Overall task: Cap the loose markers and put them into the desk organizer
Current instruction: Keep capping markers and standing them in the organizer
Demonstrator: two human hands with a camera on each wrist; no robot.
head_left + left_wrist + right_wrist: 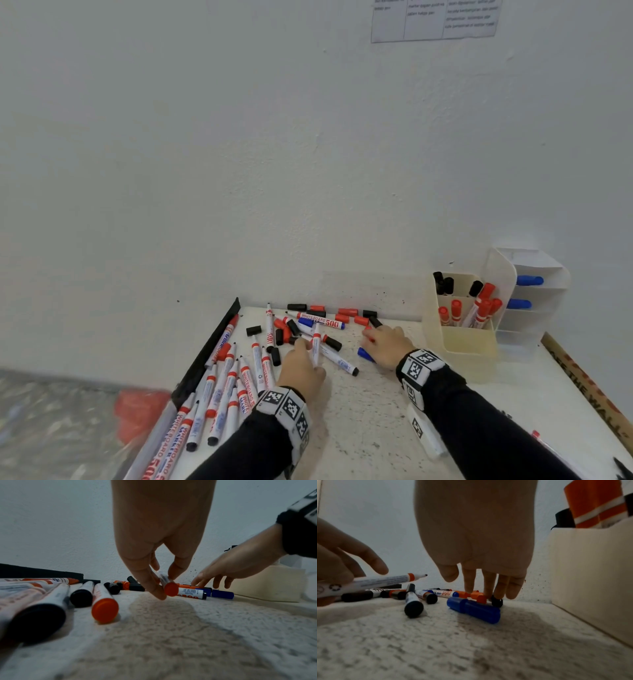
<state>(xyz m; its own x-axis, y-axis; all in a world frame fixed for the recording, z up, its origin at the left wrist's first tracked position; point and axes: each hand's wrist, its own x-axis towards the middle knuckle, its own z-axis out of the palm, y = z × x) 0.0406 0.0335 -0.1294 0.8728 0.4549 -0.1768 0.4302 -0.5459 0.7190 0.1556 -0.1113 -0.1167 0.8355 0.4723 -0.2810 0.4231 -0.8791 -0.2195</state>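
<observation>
Red-banded and uncapped, the marker (315, 346) sits pinched in the left hand (299, 368), thumb and fingers curled round its white barrel, lifted just off the desk (370, 421) above the scatter of other loose markers (222, 387) and caps. It looks a light, stiff plastic tube, smooth enough to roll or slip, so mid-barrel, where the hand has it, seems the sensible hold, keeping the wet tip free for a cap. The right hand (387, 344) reaches down with fingers nearly straight among the loose caps near the wall; its fingertips (488, 591) touch a red cap (478, 597) and a black cap (497, 601), with a blue cap (472, 607) lying just in front, but nothing is gripped yet. The caps are small and hollow and would likely skid if nudged. Only the right wrist view shows the marker's bare dark tip (425, 575) and which caps the fingers meet; the left wrist view shows instead the marker's red end plug (171, 589). The head view alone gives the layout: the desk organizer (459, 329) stands to the right against the wall, capped red and black markers upright in its compartments.
</observation>
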